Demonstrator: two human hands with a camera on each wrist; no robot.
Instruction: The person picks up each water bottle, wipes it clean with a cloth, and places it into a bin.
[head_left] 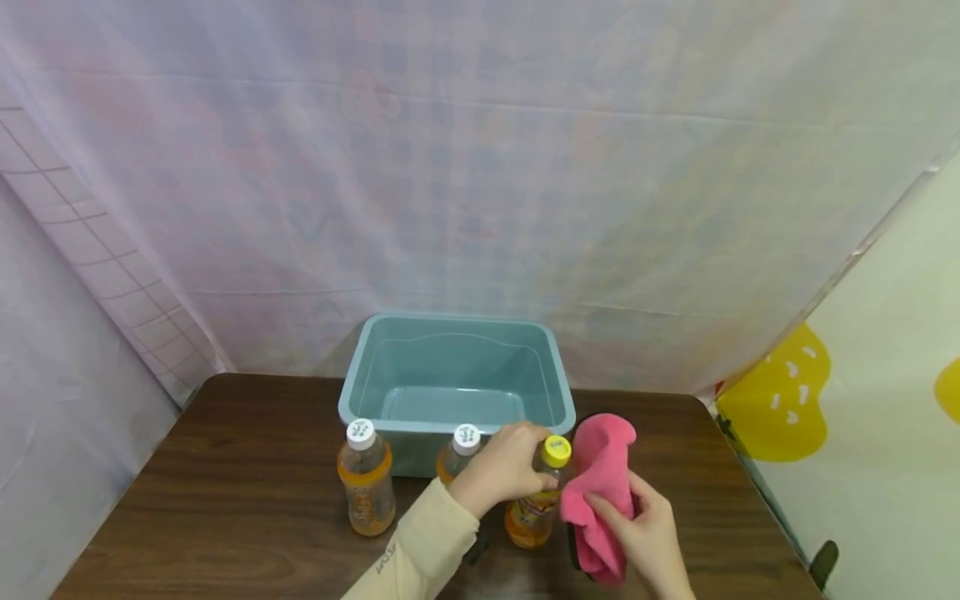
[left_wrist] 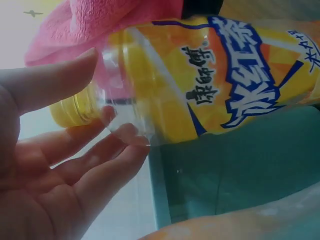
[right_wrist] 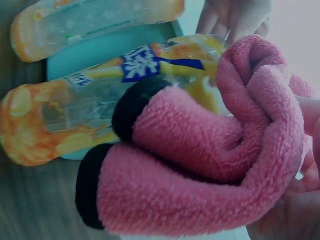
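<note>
My left hand (head_left: 510, 467) holds a plastic iced tea bottle (head_left: 531, 515) with a yellow cap by its neck, thumb on one side and fingers on the other. The yellow, orange and blue label (left_wrist: 200, 82) faces the left wrist view. The bottle stands on the table, in front of the bin's right corner. Just right of it, my right hand (head_left: 651, 533) grips a bunched pink cloth (head_left: 600, 487) with black edging. Folded over in loops, the cloth (right_wrist: 205, 185) overlaps part of the bottle in the right wrist view.
A blue-green plastic bin (head_left: 566, 392) stands at the back of the dark wooden table (head_left: 217, 475). Before it are two white-capped bottles, one at the left (head_left: 367, 492) and one (head_left: 452, 463) partly hidden behind my left hand. A patterned curtain (head_left: 480, 183) hangs behind the table.
</note>
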